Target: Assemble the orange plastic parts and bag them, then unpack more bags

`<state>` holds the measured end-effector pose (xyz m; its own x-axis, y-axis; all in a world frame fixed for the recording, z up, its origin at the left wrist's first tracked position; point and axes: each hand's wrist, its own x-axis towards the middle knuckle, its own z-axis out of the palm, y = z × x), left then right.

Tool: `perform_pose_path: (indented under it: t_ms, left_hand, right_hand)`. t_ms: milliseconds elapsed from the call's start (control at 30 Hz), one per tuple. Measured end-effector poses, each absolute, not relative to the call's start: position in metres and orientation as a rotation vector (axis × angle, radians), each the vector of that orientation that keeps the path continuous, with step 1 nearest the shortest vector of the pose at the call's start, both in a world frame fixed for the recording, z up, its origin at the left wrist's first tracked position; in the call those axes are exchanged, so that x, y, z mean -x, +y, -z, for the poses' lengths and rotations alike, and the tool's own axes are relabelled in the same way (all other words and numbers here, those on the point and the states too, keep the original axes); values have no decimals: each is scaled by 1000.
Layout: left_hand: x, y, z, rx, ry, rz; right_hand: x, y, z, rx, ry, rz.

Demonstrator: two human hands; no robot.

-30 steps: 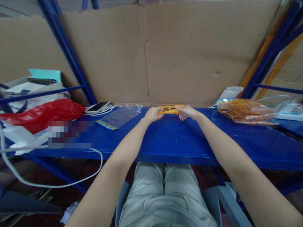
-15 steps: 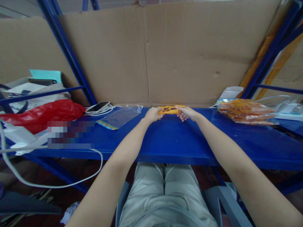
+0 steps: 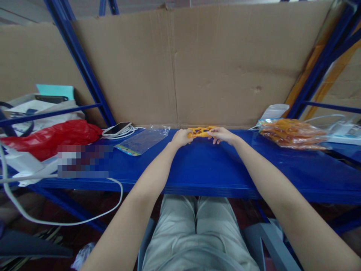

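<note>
Right grip (image 3: 223, 134) has moved nearer left grip (image 3: 181, 138).
Both hold the orange plastic piece (image 3: 202, 134), maybe to steady it.

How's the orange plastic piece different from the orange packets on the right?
The orange plastic piece is held between the left hand and right hand; the orange packets lie on the blue shelf. The piece is bare; the packets are plastic-wrapped. The piece looks smaller than the pile of packets. Both look orange.
</note>
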<state>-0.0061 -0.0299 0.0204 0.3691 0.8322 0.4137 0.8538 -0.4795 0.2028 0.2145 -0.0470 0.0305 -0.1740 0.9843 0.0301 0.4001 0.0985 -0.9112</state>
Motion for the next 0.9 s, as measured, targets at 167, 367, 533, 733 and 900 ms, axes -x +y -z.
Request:
perform_pose_path:
  t_ms: [167, 367, 533, 733, 900]
  left_hand:
    - [5, -31, -21, 2545, -1587, 719]
    - [4, -31, -22, 2526, -1568, 718]
    - [5, -30, -21, 2532, -1589, 727]
    - [7, -25, -16, 2568, -1496, 838]
    - [6, -25, -13, 2665, -1466, 884]
  right_hand:
    - [-216, -44, -29, 1378, -1684, -1025]
    - [-217, -43, -29, 1371, -1667, -1032]
    - [-217, -42, -29, 1348, -1663, -1037]
    - [-216, -42, -32, 1352, -1527, -1019]
    - [-220, -36, -33, 1222, -1276, -1016]
